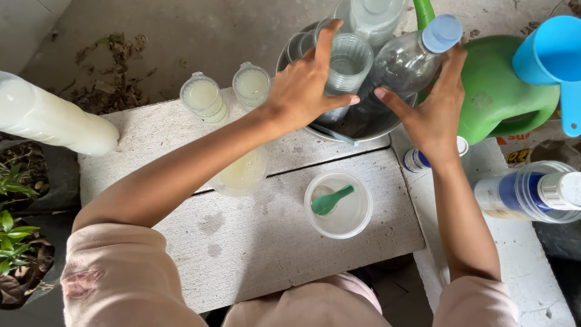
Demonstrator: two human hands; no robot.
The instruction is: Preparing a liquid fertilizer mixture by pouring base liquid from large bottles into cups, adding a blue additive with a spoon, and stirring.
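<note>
My left hand [308,85] grips a stack of clear plastic cups [345,66] that lies in a metal basin [339,130]. My right hand [433,106] holds a clear plastic bottle with a pale blue cap [405,60], tilted, its base down in the same basin. More clear cups [372,15] sit at the basin's far side. Nearer me on the white stone slab [260,242] a round clear tub holds a green spoon [330,201]. A cup of pale liquid [242,172] lies partly hidden under my left forearm.
Two lidded cups of pale liquid [203,97] [251,85] stand at the slab's far edge. A green watering can [499,91] and a blue scoop [554,57] sit right. A clear jar with a blue label [532,191] lies right; a white cylinder [51,118] left, plants [15,230] below it.
</note>
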